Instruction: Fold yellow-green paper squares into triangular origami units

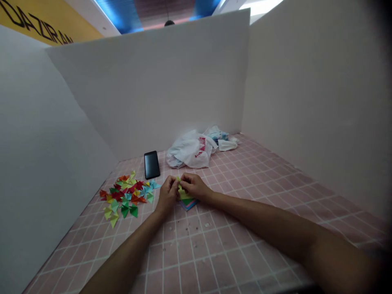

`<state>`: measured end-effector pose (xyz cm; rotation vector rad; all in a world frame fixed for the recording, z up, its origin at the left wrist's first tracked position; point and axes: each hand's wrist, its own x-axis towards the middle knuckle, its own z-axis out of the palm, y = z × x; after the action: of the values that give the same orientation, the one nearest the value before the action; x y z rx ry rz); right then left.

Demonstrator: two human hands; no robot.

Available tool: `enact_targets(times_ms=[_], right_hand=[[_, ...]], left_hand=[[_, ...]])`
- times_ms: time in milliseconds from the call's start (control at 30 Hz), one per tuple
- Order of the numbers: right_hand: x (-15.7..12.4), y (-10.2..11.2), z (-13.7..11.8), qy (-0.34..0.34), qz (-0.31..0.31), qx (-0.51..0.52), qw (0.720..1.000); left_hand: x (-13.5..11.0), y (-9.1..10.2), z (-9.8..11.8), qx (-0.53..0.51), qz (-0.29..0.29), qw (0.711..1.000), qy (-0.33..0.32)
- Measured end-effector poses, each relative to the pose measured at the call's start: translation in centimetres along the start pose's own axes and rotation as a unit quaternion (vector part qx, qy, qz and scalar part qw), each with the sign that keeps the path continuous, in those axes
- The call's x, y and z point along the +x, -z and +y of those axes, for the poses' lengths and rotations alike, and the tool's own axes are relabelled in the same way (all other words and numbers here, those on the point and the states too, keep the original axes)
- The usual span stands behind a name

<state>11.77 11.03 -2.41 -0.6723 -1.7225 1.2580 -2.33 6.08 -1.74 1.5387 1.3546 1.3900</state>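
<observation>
Yellow-green folded paper (183, 192) sits pinched between both hands, just above a small stack of blue, green and pink paper sheets (188, 203) lying on a pink tiled tabletop (211, 253) with white grout lines. The left hand (167, 194) and right hand (195, 186) are close together, fingers curled and gripping the paper's upper edge from either side; the fingertips nearly meet.

Just left of the left hand lies a loose scatter of small folded paper triangles (123, 197) in red, green, yellow, orange and light blue. Beyond the hands, a black smartphone (152, 164) lies face up. Further back, a crumpled white plastic bag (190, 150) with red print, too folded to read, rests beside a bunched blue-and-white bundle (220, 139).

White partition boards (147, 90) wall off three sides. Above them, a yellow sign (45, 22) carries slanted black letters that seem to read "DAZIRAN", cut off at the edge.
</observation>
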Motion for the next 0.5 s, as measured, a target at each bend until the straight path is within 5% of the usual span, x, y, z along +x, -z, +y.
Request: enact_targets(times_ms=[500], right_hand=[[-1.3,-0.2,-0.9,-0.051,-0.037,0.046,0.997]], left_hand=[[-0.6,0.4,-0.3,0.081,-0.005,0.997,0.009]])
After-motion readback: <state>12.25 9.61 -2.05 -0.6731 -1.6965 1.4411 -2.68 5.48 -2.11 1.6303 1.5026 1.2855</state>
